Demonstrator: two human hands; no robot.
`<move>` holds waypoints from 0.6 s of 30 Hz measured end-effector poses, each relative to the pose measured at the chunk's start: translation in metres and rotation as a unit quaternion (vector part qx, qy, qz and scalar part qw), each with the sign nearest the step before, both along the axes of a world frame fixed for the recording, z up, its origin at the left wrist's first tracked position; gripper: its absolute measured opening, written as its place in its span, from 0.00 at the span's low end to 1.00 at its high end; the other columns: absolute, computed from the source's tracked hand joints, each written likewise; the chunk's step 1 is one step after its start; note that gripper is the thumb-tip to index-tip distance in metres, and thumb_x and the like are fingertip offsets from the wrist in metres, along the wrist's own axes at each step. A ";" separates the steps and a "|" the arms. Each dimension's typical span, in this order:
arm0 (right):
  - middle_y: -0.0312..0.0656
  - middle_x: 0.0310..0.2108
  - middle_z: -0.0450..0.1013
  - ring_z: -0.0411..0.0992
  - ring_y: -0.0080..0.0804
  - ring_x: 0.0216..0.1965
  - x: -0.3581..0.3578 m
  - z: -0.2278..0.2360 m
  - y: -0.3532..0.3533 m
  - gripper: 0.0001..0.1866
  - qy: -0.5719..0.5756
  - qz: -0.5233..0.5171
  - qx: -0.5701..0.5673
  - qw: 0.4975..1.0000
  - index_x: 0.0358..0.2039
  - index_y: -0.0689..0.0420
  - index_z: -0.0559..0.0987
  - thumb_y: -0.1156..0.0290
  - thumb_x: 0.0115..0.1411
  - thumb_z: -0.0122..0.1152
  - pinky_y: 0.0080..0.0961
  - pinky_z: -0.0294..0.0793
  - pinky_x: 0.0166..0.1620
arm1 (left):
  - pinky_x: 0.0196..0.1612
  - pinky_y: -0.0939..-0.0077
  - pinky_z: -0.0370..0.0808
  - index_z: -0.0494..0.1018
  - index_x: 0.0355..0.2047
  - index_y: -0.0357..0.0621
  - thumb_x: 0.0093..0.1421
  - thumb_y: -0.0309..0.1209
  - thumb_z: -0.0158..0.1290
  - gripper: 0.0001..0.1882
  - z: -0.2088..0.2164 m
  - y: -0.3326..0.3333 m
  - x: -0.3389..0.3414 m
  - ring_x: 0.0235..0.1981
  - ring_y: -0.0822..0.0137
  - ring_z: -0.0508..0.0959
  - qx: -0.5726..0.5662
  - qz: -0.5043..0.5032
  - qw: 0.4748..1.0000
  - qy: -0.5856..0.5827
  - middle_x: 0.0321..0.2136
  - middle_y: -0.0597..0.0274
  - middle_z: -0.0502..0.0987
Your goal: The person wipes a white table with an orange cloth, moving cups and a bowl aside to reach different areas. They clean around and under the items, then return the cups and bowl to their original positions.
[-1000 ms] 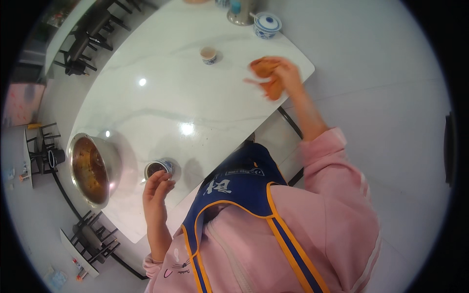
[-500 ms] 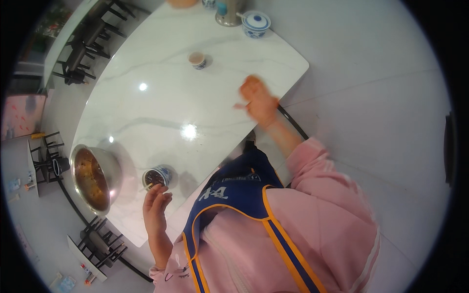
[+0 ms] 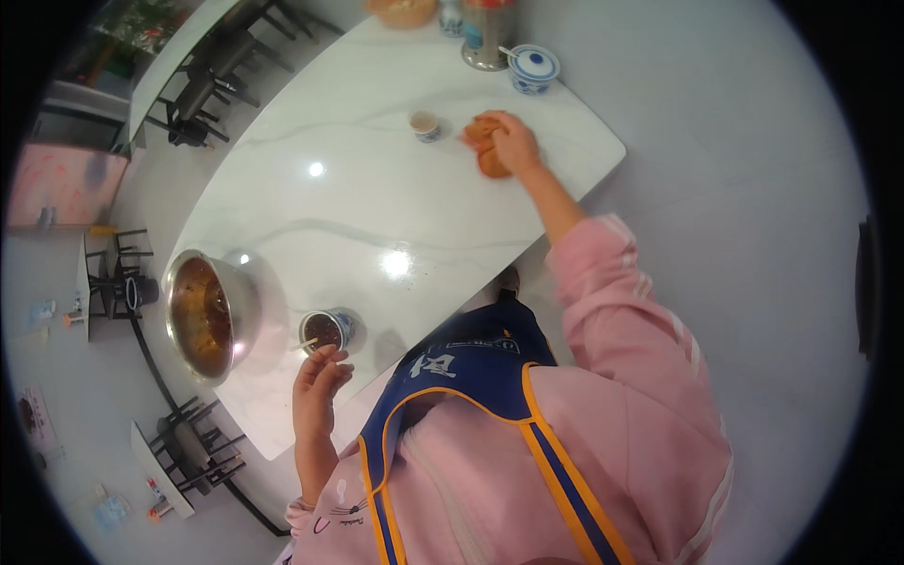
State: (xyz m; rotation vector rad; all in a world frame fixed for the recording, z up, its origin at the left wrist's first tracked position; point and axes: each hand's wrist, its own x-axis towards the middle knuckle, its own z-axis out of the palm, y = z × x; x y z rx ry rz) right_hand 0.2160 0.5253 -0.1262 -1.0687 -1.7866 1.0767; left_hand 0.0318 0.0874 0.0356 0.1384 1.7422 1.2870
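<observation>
My right hand [image 3: 514, 146] presses an orange-brown cloth [image 3: 493, 164] against the white marbled tabletop [image 3: 330, 188], near its right end. Left of the cloth stands a small cup [image 3: 424, 125] with a blue-and-white pattern. My left hand [image 3: 320, 381] hovers by the table's near edge with loosely bent fingers, and nothing shows in it. Just beyond its fingertips is a blue-and-white pot [image 3: 326, 330] of dark red-brown sauce, a pale spoon handle [image 3: 305, 346] sticking out. Whether the fingers touch the pot I cannot tell.
A large steel bowl [image 3: 240, 315] with brown-orange liquid stands at the table's left edge. At the far end are a lidded blue-and-white pot [image 3: 534, 71], a metal container [image 3: 485, 55] and an orange basket [image 3: 403, 11]. Dark chairs [image 3: 202, 99] stand beyond the table.
My right hand, with the cloth, has moved a little farther up the table toward the small cup. My left hand stays beside the sauce pot. The whole view has shifted slightly.
</observation>
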 end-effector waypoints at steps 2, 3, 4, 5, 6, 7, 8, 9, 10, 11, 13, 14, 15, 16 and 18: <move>0.42 0.48 0.73 0.67 0.38 0.53 0.003 -0.017 0.014 0.17 -0.198 -0.045 0.165 0.965 0.41 0.51 0.80 0.77 0.52 0.48 0.28 0.67 0.53 | 0.45 0.73 0.75 0.69 0.50 0.35 0.60 0.27 0.51 0.17 0.001 -0.008 0.002 0.38 0.65 0.78 -0.018 0.005 1.000 0.007 0.41 0.54 0.76; 0.42 0.49 0.72 0.65 0.37 0.55 -0.001 -0.024 0.013 0.16 -0.318 -0.064 0.214 0.922 0.40 0.52 0.80 0.76 0.53 0.49 0.28 0.66 0.54 | 0.45 0.73 0.75 0.68 0.50 0.34 0.60 0.28 0.51 0.18 0.002 -0.012 0.002 0.38 0.64 0.77 -0.026 0.006 1.000 0.007 0.42 0.52 0.76; 0.44 0.50 0.70 0.62 0.38 0.57 -0.007 -0.029 0.007 0.09 -0.283 -0.083 0.199 0.934 0.36 0.54 0.79 0.73 0.54 0.55 0.28 0.65 0.55 | 0.46 0.72 0.75 0.68 0.51 0.34 0.60 0.29 0.51 0.19 0.003 -0.015 0.001 0.38 0.64 0.77 -0.036 0.015 0.999 0.012 0.42 0.52 0.76; 0.45 0.48 0.70 0.63 0.40 0.56 -0.021 -0.033 -0.006 0.08 -0.116 0.002 0.143 0.983 0.34 0.55 0.78 0.70 0.53 0.59 0.29 0.65 0.54 | 0.46 0.72 0.75 0.67 0.51 0.34 0.60 0.29 0.51 0.19 0.004 -0.019 0.001 0.38 0.64 0.77 -0.038 0.028 0.999 0.014 0.42 0.52 0.76; 0.45 0.46 0.70 0.64 0.42 0.53 -0.029 -0.035 -0.028 0.10 -0.077 0.040 0.197 0.977 0.31 0.56 0.77 0.67 0.50 0.63 0.31 0.66 0.53 | 0.46 0.72 0.75 0.67 0.51 0.33 0.60 0.29 0.51 0.19 0.004 -0.021 0.001 0.38 0.63 0.77 -0.033 0.040 0.999 0.015 0.42 0.52 0.76; 0.46 0.44 0.70 0.66 0.44 0.51 -0.038 -0.033 -0.053 0.13 -0.084 0.055 0.298 0.949 0.29 0.57 0.76 0.63 0.48 0.68 0.33 0.67 0.52 | 0.46 0.71 0.75 0.67 0.51 0.33 0.60 0.29 0.51 0.19 0.003 -0.023 0.001 0.38 0.63 0.77 -0.025 0.050 0.998 0.015 0.42 0.52 0.76; 0.45 0.43 0.70 0.67 0.43 0.50 -0.055 -0.031 -0.078 0.15 -0.116 0.113 0.326 0.932 0.29 0.56 0.76 0.61 0.45 0.69 0.34 0.69 0.50 | 0.46 0.72 0.75 0.68 0.50 0.34 0.60 0.28 0.51 0.18 0.002 -0.024 0.002 0.38 0.64 0.77 -0.022 0.052 0.998 0.004 0.42 0.53 0.76; 0.44 0.42 0.70 0.66 0.43 0.51 -0.069 -0.028 -0.112 0.17 -0.078 0.141 0.316 0.935 0.30 0.56 0.76 0.60 0.44 0.70 0.35 0.70 0.50 | 0.46 0.73 0.75 0.69 0.50 0.36 0.60 0.27 0.50 0.17 0.001 -0.024 0.002 0.37 0.65 0.77 -0.018 0.055 0.998 -0.005 0.42 0.54 0.76; 0.44 0.43 0.70 0.66 0.44 0.50 -0.082 -0.024 -0.145 0.13 -0.053 0.181 0.284 0.940 0.32 0.55 0.76 0.67 0.46 0.66 0.36 0.69 0.51 | 0.46 0.74 0.75 0.70 0.49 0.37 0.60 0.26 0.50 0.16 0.001 -0.025 0.003 0.37 0.66 0.78 -0.015 0.059 0.998 -0.010 0.41 0.55 0.76; 0.44 0.43 0.69 0.66 0.45 0.50 -0.089 -0.020 -0.173 0.10 -0.023 0.227 0.242 0.943 0.33 0.54 0.76 0.74 0.47 0.63 0.36 0.68 0.52 | 0.46 0.74 0.75 0.70 0.49 0.37 0.61 0.26 0.50 0.16 0.000 -0.024 0.003 0.37 0.66 0.78 -0.007 0.054 0.998 -0.016 0.42 0.55 0.76; 0.40 0.44 0.71 0.67 0.43 0.51 -0.091 -0.013 -0.213 0.16 -0.122 0.232 0.251 0.932 0.35 0.54 0.77 0.64 0.46 0.68 0.37 0.68 0.52 | 0.46 0.74 0.75 0.70 0.49 0.37 0.61 0.26 0.50 0.16 0.000 -0.024 0.005 0.37 0.66 0.77 0.009 0.046 0.999 -0.022 0.42 0.55 0.76; 0.41 0.45 0.71 0.68 0.43 0.50 -0.099 -0.012 -0.210 0.14 -0.096 0.271 0.187 0.939 0.35 0.53 0.78 0.66 0.47 0.66 0.36 0.69 0.51 | 0.46 0.74 0.75 0.70 0.49 0.37 0.61 0.26 0.50 0.16 -0.001 -0.023 0.004 0.37 0.66 0.77 0.003 0.044 0.999 -0.020 0.42 0.55 0.76; 0.41 0.47 0.70 0.69 0.44 0.49 -0.104 -0.009 -0.205 0.12 -0.069 0.308 0.122 0.941 0.36 0.51 0.79 0.69 0.48 0.63 0.36 0.70 0.51 | 0.46 0.74 0.75 0.69 0.49 0.37 0.61 0.26 0.50 0.16 -0.001 -0.023 0.004 0.38 0.66 0.77 -0.002 0.040 0.999 -0.018 0.42 0.55 0.76; 0.42 0.47 0.71 0.70 0.44 0.48 -0.107 -0.008 -0.188 0.11 -0.059 0.324 0.099 0.939 0.36 0.51 0.79 0.70 0.49 0.61 0.36 0.70 0.50 | 0.46 0.74 0.75 0.69 0.50 0.37 0.61 0.26 0.50 0.16 -0.001 -0.023 0.003 0.38 0.66 0.77 -0.002 0.035 0.999 -0.014 0.42 0.55 0.76; 0.43 0.44 0.74 0.71 0.44 0.45 -0.106 -0.004 -0.141 0.09 -0.022 0.237 0.204 0.950 0.34 0.52 0.81 0.70 0.52 0.58 0.36 0.71 0.47 | 0.46 0.72 0.75 0.68 0.51 0.35 0.61 0.27 0.51 0.18 -0.002 -0.024 0.002 0.38 0.64 0.77 -0.003 0.043 0.999 0.001 0.42 0.54 0.76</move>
